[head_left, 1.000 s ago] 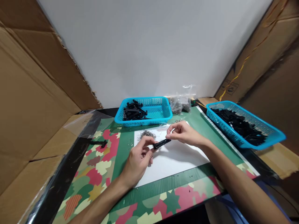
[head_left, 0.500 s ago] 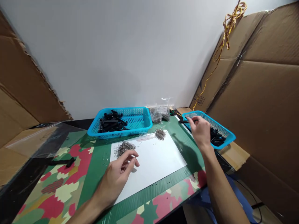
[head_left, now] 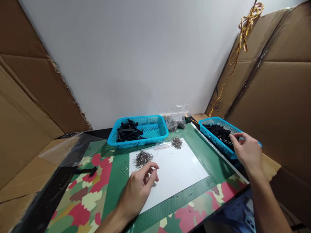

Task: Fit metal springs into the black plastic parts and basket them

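My left hand (head_left: 143, 186) rests over the white sheet (head_left: 177, 171), fingers curled with thumb and index tips close together; whatever they might hold is too small to see. Just beyond it lies a pile of small metal pieces (head_left: 143, 158), with a smaller pile (head_left: 177, 142) farther back. My right hand (head_left: 247, 150) is at the near end of the right blue basket (head_left: 211, 137), fingers bent down at the black parts (head_left: 218, 132). Its fingertips are partly hidden, so a grip cannot be made out.
Another blue basket (head_left: 165, 127) holds black parts (head_left: 128, 131) at the back. Clear bags of metal pieces (head_left: 176, 123) stand beside it. A black part (head_left: 89, 171) lies on the left. Cardboard walls (head_left: 279, 87) flank the table, and yellow wire (head_left: 245, 29) hangs at the right.
My right hand has moved right and nearer along the right basket; the black part it held above the basket's far end is no longer seen in it. The view has shifted left.
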Demonstrator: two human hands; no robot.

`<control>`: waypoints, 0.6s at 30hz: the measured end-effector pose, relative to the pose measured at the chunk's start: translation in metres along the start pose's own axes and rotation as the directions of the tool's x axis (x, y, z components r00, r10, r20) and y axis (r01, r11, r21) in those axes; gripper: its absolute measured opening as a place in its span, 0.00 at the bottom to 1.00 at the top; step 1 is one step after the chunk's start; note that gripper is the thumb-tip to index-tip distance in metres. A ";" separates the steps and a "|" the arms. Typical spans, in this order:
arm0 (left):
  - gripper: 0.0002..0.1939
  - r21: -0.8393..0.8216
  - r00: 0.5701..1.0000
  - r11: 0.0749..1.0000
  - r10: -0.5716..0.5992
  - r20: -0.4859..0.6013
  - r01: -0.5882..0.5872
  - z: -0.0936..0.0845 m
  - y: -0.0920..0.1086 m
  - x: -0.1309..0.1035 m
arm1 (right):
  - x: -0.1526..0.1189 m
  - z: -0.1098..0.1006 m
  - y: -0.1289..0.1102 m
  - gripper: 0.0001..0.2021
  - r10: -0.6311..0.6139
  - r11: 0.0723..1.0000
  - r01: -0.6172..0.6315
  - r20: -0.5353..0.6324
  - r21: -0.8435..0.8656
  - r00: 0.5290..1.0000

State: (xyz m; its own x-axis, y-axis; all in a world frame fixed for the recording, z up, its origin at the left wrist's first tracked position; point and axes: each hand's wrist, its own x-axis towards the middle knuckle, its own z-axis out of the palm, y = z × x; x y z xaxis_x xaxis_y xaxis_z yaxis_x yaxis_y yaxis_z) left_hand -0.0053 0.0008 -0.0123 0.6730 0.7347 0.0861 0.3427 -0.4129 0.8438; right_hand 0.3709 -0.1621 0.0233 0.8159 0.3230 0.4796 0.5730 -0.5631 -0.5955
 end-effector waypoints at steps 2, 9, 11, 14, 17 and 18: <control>0.11 -0.005 1.000 1.000 -0.007 -0.015 0.007 0.001 0.000 -0.001 | -0.009 0.008 -0.018 0.22 -0.093 0.993 0.086 0.081 0.084 0.992; 0.09 0.025 0.996 1.000 0.010 -0.088 -0.008 0.002 0.003 -0.005 | -0.028 0.068 -0.110 0.13 -0.558 0.827 0.350 0.718 0.440 0.415; 0.09 0.026 0.992 1.000 0.017 -0.124 -0.014 0.000 0.005 -0.005 | -0.027 0.085 -0.129 0.07 -0.600 0.782 0.402 0.748 0.476 0.282; 0.09 0.046 0.983 0.998 0.038 -0.178 -0.030 -0.004 0.008 -0.004 | -0.021 0.104 -0.138 0.06 -0.615 0.769 0.394 0.751 0.504 0.240; 0.09 0.088 0.971 0.995 0.071 -0.228 -0.052 -0.010 0.009 -0.002 | -0.021 0.114 -0.131 0.07 -0.621 0.774 0.362 0.734 0.520 0.274; 0.09 0.116 0.967 0.992 0.084 -0.242 -0.057 -0.012 0.008 -0.002 | -0.023 0.115 -0.127 0.08 -0.623 0.775 0.350 0.727 0.526 0.287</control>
State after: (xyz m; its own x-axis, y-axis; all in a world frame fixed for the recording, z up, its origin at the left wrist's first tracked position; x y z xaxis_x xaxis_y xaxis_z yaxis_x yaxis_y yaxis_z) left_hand -0.0115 0.0023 0.0006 0.5204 0.8059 0.2822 0.3776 -0.5136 0.7705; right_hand 0.2888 -0.0105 0.0138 -0.0665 0.9970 0.0399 0.7705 0.0768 -0.6328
